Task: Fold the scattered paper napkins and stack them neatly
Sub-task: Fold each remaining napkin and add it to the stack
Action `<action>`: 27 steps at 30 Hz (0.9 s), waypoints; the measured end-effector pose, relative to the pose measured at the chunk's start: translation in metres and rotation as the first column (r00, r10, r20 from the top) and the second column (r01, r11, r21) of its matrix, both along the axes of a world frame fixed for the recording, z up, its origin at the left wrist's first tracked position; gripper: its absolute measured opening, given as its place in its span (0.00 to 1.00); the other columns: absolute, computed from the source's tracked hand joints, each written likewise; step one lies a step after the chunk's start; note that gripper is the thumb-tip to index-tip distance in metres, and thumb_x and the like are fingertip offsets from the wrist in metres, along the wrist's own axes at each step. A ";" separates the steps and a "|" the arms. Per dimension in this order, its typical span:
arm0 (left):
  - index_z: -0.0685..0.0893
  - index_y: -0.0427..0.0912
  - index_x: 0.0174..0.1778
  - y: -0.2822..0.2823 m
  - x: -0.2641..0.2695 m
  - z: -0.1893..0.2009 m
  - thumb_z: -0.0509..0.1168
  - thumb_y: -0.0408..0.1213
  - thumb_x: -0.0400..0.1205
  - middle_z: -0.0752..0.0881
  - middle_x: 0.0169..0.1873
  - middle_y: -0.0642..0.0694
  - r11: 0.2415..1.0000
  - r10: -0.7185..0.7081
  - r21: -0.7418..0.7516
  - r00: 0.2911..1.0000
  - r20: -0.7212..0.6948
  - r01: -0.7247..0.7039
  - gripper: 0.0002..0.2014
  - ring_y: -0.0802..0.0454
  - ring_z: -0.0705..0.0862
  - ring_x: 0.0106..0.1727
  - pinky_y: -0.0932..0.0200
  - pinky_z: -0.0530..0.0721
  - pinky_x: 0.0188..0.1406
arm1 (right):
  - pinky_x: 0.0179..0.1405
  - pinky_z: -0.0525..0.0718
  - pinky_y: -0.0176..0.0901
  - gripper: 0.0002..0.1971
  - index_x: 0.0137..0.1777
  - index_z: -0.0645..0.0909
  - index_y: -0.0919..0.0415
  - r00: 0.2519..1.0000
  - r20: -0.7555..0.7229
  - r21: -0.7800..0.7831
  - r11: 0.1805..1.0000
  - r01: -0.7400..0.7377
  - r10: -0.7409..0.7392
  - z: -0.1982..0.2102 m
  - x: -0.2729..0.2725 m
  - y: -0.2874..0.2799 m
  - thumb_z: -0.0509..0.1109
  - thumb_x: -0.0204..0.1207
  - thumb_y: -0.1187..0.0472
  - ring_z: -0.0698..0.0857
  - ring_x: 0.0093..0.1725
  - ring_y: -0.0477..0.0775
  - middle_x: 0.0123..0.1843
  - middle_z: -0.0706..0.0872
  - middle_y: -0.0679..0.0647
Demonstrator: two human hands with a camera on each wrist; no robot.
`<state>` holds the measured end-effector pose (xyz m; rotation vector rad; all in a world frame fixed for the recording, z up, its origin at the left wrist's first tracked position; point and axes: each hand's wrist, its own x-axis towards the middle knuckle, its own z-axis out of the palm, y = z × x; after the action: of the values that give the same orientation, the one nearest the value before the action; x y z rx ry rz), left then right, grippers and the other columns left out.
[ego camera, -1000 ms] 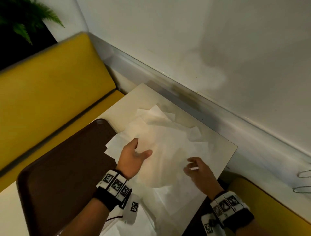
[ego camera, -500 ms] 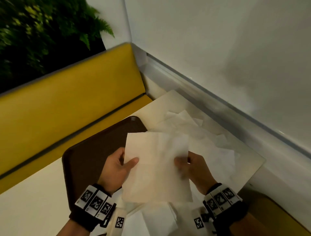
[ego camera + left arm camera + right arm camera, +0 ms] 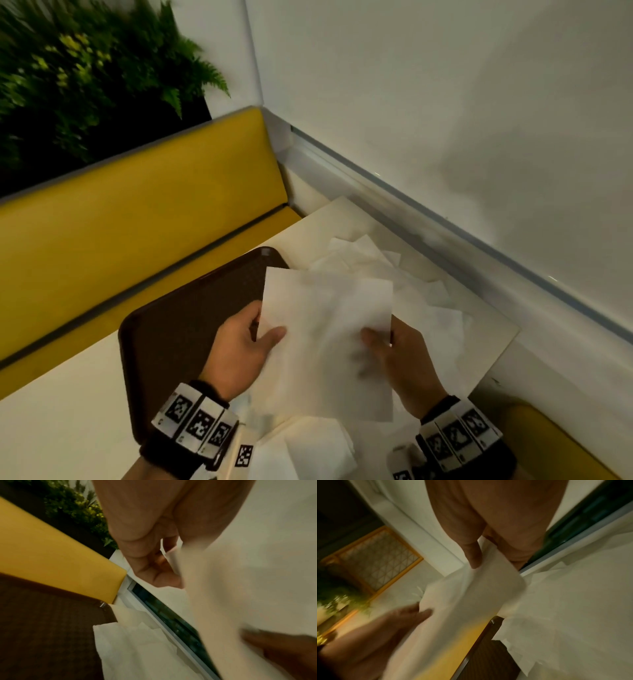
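Both hands pinch one napkin (image 3: 325,339) above the tray (image 3: 191,322): left hand (image 3: 239,346) and right hand (image 3: 400,359) at opposite side edges, long axis pointing away.

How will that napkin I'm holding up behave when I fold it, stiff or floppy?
Likely floppy: the napkin looks thin, with shadows showing through it, and it bows between the left hand and right hand. Probably very light, since thumb pinches at its edges hold it up. It may tear if tugged.
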<state>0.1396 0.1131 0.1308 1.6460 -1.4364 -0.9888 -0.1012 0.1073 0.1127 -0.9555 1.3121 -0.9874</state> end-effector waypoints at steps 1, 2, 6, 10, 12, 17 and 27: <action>0.86 0.43 0.50 0.000 0.005 -0.001 0.71 0.28 0.78 0.92 0.44 0.48 1.000 0.000 0.028 0.997 -0.079 0.002 0.08 0.51 0.90 0.47 0.50 0.89 0.48 | 0.33 0.90 0.63 0.05 0.51 0.84 0.64 1.000 0.014 0.008 1.000 -0.012 0.012 0.000 -0.005 0.000 0.69 0.78 0.69 0.90 0.39 0.67 0.44 0.90 0.64; 0.86 0.39 0.50 0.001 0.008 -0.001 0.70 0.25 0.77 0.92 0.45 0.45 0.999 0.003 0.038 0.987 -0.158 0.003 0.08 0.46 0.90 0.47 0.50 0.90 0.47 | 0.37 0.89 0.64 0.06 0.52 0.85 0.64 0.999 0.031 0.013 0.999 -0.030 0.030 -0.001 -0.010 -0.001 0.69 0.78 0.69 0.90 0.39 0.67 0.45 0.90 0.64; 0.89 0.35 0.49 0.005 0.011 0.000 0.66 0.15 0.74 0.92 0.47 0.40 0.999 0.015 0.048 0.914 -0.406 0.005 0.15 0.42 0.91 0.49 0.57 0.90 0.44 | 0.54 0.89 0.61 0.11 0.54 0.88 0.64 0.980 0.190 0.069 0.995 -0.077 0.063 -0.008 -0.021 -0.002 0.68 0.76 0.74 0.89 0.53 0.65 0.53 0.91 0.61; 0.91 0.34 0.33 0.005 0.019 -0.006 0.69 0.13 0.68 0.91 0.46 0.35 0.994 -0.016 0.088 0.899 -0.438 0.060 0.12 0.42 0.90 0.46 0.56 0.90 0.39 | 0.48 0.90 0.52 0.16 0.36 0.88 0.68 0.950 0.297 0.109 0.986 -0.129 0.092 -0.011 -0.030 -0.003 0.63 0.72 0.84 0.90 0.52 0.59 0.52 0.91 0.61; 0.87 0.25 0.33 0.004 0.020 -0.008 0.70 0.15 0.70 0.91 0.44 0.32 0.989 -0.036 0.111 0.887 -0.461 0.098 0.04 0.41 0.90 0.43 0.55 0.90 0.37 | 0.50 0.87 0.57 0.21 0.27 0.86 0.67 0.951 0.283 0.101 0.982 -0.160 0.126 -0.013 -0.034 -0.004 0.60 0.71 0.87 0.90 0.51 0.57 0.53 0.91 0.58; 0.84 0.23 0.39 0.000 0.018 -0.010 0.56 0.12 0.79 0.89 0.39 0.30 0.966 -0.049 0.204 0.889 -0.456 0.159 0.12 0.40 0.88 0.40 0.56 0.88 0.37 | 0.51 0.90 0.51 0.23 0.28 0.86 0.70 0.957 0.235 0.079 0.978 -0.193 0.170 -0.019 -0.044 -0.005 0.56 0.71 0.89 0.89 0.54 0.58 0.53 0.91 0.60; 0.85 0.32 0.51 -0.003 -0.018 -0.020 0.67 0.42 0.76 0.85 0.37 0.39 0.958 0.150 0.288 0.851 -0.503 0.001 0.16 0.50 0.81 0.35 0.59 0.78 0.31 | 0.41 0.90 0.42 0.22 0.29 0.88 0.68 0.973 0.225 0.139 0.987 -0.078 0.045 -0.029 -0.051 -0.001 0.59 0.74 0.85 0.90 0.49 0.60 0.47 0.92 0.60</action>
<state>0.1218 0.1097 0.1113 1.4469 -0.8876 -1.5082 -0.1520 0.1058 0.0837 -0.7470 1.1444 -0.9080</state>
